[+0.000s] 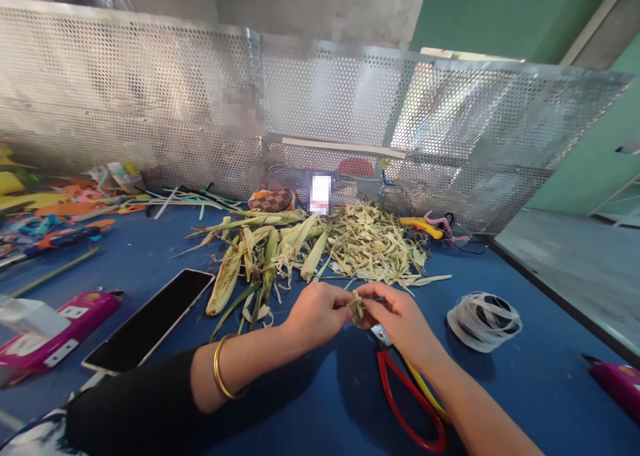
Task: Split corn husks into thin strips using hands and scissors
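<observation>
My left hand (pixel 316 313) and my right hand (pixel 400 317) meet above the blue table (pixel 530 383), both pinched shut on a small folded piece of corn husk (pixel 357 306). A gold bangle (pixel 220 369) sits on my left wrist, below a black sleeve. Red-handled scissors (pixel 407 403) lie on the table right under my right hand. Just beyond my hands lies a pile of whole husks (pixel 260 253) and shredded husk strips (pixel 375 243).
A dark phone (pixel 150 319) lies at the left, with a pink tool (pixel 60 333) beside it. A coil of white cord (pixel 484 319) sits at the right, another pink tool (pixel 617 383) at the far right. A perforated metal screen (pixel 320 123) closes the back. Coloured scraps (pixel 60 209) litter the far left.
</observation>
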{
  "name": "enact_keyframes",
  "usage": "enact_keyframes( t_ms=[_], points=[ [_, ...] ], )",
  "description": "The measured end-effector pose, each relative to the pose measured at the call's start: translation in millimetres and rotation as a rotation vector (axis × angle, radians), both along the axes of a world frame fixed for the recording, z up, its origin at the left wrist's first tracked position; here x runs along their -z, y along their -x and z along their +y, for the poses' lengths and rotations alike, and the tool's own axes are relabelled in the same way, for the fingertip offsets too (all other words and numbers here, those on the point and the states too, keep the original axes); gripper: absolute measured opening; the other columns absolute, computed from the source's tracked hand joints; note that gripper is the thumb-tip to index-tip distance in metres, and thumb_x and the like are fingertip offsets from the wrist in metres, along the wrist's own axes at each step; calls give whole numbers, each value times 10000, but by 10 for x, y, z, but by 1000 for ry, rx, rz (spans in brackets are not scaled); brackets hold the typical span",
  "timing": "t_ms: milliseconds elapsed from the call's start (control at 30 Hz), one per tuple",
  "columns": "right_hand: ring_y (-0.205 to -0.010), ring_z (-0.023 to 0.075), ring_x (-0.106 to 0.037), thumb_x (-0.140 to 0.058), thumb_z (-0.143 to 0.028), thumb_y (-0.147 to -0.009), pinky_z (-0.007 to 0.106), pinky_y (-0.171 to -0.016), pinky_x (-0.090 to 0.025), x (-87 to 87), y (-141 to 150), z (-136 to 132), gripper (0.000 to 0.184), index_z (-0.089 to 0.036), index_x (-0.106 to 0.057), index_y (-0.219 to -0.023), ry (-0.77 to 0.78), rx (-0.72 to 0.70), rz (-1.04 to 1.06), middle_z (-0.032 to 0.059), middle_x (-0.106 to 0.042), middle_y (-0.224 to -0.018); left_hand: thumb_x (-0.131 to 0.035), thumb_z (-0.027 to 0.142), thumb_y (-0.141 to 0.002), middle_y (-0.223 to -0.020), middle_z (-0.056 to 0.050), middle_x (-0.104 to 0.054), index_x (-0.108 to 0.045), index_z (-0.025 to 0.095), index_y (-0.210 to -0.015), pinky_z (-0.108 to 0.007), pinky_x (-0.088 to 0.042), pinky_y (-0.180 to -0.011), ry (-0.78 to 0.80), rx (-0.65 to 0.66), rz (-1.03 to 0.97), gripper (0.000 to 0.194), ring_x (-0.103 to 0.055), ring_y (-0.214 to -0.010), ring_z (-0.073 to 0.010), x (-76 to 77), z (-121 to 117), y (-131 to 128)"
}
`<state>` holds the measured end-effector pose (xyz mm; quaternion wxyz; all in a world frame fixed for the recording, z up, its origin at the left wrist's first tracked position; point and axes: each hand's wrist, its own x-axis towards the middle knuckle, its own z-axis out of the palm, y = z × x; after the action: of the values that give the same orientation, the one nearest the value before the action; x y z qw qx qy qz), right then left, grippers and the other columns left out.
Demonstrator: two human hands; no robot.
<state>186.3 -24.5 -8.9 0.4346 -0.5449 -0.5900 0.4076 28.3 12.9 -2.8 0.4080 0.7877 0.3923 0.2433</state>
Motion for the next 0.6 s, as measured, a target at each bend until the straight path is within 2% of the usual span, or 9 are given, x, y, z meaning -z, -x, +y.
enact_keyframes(
  t_ms=[133,200,367,500,600],
  points=[
    [-504,133,-512,-597,-336,-706,256,-501,-402,-45,-34,5,148,-193,-622,-678,-39,87,-161,-21,-557,-578,-529,201,-660,-557,11,-614,-679,160,-646,-207,-414,-552,138,39,-11,157,-573,-564,-134,30,7,-18],
    [-508,126,-472,-591,-325,-704,248,-497,-365,-26,-55,15,151,-193,-605,-632,-62,114,-203,-29,-524,-549,-515,179,-629,-511,24,-565,-625,158,-590,-213,-421,-530,249,101,-45,118,-567,-524,-130,45,6,-31],
    [-518,125,-436,-538,-348,-747,245,-507,-350,81,-43,53,179,-197,-564,-655,-135,220,-100,-39,-490,-540,-532,188,-593,-495,39,-547,-571,162,-551,-230,-468,-557,498,261,-181,63,-553,-484,-111,-3,-8,-42],
    [-506,123,-424,-534,-349,-751,242,-490,-336,111,20,67,182,-197,-553,-654,-119,196,-99,-42,-478,-534,-618,238,-587,-477,33,-558,-558,156,-504,-247,-475,-558,610,215,-204,131,-550,-453,-112,-60,-43,-47],
    [-533,127,-434,-546,-336,-743,243,-500,-339,85,61,53,175,-196,-549,-638,-139,214,-120,-32,-496,-562,-681,354,-606,-462,25,-565,-577,150,-510,-231,-437,-509,581,154,-173,249,-541,-431,-109,-43,-76,-52]
  ],
)
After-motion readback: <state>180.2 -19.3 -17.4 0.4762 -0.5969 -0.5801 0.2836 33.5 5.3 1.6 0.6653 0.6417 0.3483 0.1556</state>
